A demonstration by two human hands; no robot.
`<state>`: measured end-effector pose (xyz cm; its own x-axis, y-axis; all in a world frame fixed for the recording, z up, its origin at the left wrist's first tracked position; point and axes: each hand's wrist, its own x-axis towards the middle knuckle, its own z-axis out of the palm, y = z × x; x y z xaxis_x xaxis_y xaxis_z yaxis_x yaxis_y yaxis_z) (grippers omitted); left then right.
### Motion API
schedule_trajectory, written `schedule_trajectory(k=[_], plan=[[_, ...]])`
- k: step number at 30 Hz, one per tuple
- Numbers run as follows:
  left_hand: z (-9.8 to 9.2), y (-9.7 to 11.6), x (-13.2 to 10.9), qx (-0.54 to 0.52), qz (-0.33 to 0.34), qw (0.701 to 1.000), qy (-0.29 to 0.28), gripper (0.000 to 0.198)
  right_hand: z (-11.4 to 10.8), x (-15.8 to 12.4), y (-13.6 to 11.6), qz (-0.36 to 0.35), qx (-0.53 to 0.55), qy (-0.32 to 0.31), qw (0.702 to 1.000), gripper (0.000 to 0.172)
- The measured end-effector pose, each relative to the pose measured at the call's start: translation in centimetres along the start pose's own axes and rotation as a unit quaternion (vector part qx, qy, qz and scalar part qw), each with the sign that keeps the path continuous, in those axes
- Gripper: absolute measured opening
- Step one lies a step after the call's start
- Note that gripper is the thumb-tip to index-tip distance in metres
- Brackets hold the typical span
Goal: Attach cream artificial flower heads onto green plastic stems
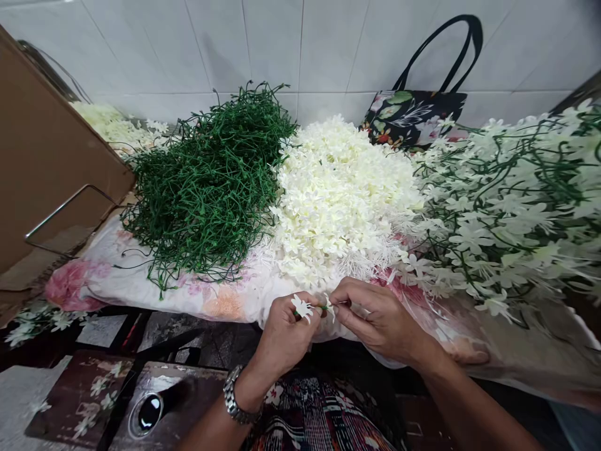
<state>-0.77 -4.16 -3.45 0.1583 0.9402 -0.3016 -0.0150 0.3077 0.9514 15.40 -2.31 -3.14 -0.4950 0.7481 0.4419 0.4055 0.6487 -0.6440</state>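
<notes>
My left hand is closed around a green artificial stem, and a white artificial flower shows at its fingers. Close beside it, my right hand pinches a second small white flower at the stem's green tip. Both hands are over the front edge of the cloth-covered table. Just beyond them lies a heap of loose white blossoms. To its left is a tangled pile of green plastic stems. On the right, white flowers on green stems form a large pile.
The floral cloth covers the table against a tiled wall. A black floral bag stands at the back. Cardboard rises at the left. Below left, a cup of dark liquid sits on a stool, with scattered flowers nearby.
</notes>
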Motion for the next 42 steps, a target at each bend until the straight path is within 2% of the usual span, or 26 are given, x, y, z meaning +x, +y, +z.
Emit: schedule_trajectory(k=[6, 13, 21, 42], plan=[[0.1, 0.2, -0.3, 0.023, 0.034, 0.999, 0.017, 0.011, 0.2, 0.0, 0.1, -0.009, -0.015, -0.005, 1.000, 0.014], [0.0, 0.4, 0.0, 0.029, 0.046, 0.999, 0.003, 0.013, 0.7, 0.0, 0.2, -0.026, -0.016, 0.012, 0.999, 0.016], [0.0, 0.5, -0.3, 0.052, 0.036, 0.998, 0.005, 0.011, 1.1, -0.4, 0.2, -0.045, -0.034, 0.024, 0.998, 0.015], [0.2, 0.0, -0.2, -0.002, 0.011, 1.000, 0.008, 0.011, 1.7, -0.6, 0.0, -0.050, -0.051, 0.042, 0.997, 0.017]])
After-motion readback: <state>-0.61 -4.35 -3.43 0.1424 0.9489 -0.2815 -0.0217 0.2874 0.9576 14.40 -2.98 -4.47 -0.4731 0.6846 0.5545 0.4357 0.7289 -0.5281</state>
